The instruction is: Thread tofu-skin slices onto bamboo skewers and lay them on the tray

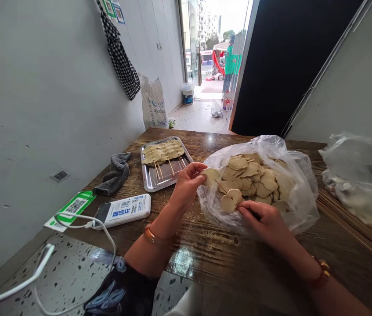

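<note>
Between the thumb and fingers of my left hand (186, 184) is a thin, round, pale slice (211, 176). My right hand (262, 216) pinches a thin wooden skewer (221, 188), which runs through another slice (231, 200) close to the fingers. The skewer's far end reaches toward the slice in my left hand; whether it pierces that one I cannot tell. Just behind both hands, a clear plastic bag (273, 147) lies open with a heap of the same slices (250, 177) in it. What exactly these slices are does not show.
A metal tray (151, 180) of skewered slices (162, 151) stands at the back left. Left of me are a grey cloth (115, 173), a cabled white power bank (124, 211) and a green QR card (74, 208). Long skewers (353, 224) and another plastic bag (363, 175) lie right.
</note>
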Demonstrator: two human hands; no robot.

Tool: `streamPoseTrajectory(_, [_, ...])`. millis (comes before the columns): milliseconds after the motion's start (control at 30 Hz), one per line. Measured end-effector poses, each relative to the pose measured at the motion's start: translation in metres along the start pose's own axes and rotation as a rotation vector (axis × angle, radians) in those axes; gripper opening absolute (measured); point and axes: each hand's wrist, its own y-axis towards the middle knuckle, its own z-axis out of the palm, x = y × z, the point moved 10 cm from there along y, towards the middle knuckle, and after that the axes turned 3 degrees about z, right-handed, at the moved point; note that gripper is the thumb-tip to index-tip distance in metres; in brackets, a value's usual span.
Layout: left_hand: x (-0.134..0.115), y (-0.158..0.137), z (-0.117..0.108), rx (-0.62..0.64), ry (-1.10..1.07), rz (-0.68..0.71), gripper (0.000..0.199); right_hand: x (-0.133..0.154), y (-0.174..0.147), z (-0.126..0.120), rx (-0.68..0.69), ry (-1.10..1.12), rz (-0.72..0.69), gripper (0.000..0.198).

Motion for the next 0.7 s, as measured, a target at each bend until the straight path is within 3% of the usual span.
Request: streamPoseTrajectory(700, [0.0006,-0.0064,0.0088,0.011,0.057,0.039,0.02,-0.0055,0.0012,0.0035,-0.012,-0.054,0.019,0.024])
